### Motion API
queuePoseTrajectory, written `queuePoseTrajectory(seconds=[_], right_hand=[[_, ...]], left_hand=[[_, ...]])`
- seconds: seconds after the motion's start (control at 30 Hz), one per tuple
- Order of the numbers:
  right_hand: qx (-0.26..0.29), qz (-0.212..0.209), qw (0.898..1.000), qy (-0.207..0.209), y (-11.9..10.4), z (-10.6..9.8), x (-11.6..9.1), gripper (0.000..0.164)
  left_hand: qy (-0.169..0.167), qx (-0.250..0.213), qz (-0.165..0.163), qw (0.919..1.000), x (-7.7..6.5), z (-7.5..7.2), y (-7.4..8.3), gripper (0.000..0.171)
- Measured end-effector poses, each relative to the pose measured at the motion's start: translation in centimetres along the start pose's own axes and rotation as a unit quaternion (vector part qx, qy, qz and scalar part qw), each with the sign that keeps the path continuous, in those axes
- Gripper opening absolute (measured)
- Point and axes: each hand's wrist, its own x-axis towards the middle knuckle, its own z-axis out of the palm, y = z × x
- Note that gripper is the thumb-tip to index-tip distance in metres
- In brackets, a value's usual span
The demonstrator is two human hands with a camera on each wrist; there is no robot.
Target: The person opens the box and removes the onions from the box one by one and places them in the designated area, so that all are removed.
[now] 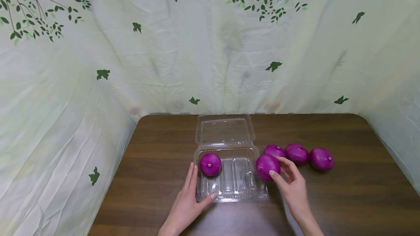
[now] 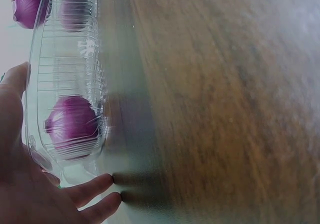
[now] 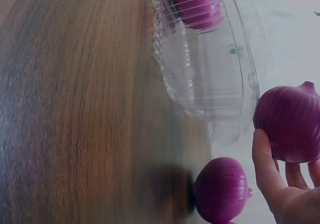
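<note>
Currently your right grip pinches onion, lower right of frame; left grip, fingers straight, touches clear box.

Container in high head, close, seemingly sideways wrist views

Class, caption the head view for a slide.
Right grip holding a red onion near an open clear plastic clamshell, another onion inside.

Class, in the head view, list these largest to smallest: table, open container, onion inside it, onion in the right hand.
1. Table
2. Open container
3. Inner onion and held onion: too alike to rank, and nearness may differ
</note>
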Motion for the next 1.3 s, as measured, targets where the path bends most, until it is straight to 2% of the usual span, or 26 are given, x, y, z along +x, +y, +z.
queuePoseTrajectory(seconds=[0.3,0.5,0.77,1.1,1.3], right_hand=[[0.004,0.018,1.0,0.002,0.4,-0.8,0.3,0.047],[0.039,0.041,0.998,0.011,1.0,-1.4,0.6,0.045],[0.053,0.062,0.996,0.022,1.8,-1.9,0.8,0.045],[0.025,0.083,0.996,0.014,2.8,-2.3,0.8,0.048],[-0.014,0.1,0.995,-0.001,2.9,-2.5,0.6,0.047]], left_hand=[[0.0,0.0,0.0,1.0,-0.1,0.0,-0.1,0.11],[-0.003,-0.001,-0.006,1.0,0.0,0.1,-0.1,0.11],[-0.004,-0.004,-0.009,0.9999,-0.1,0.1,-0.1,0.11],[-0.005,-0.006,-0.007,0.9999,0.0,0.0,0.0,0.11],[-0.006,-0.005,-0.006,0.9999,0.0,0.0,-0.1,0.11]])
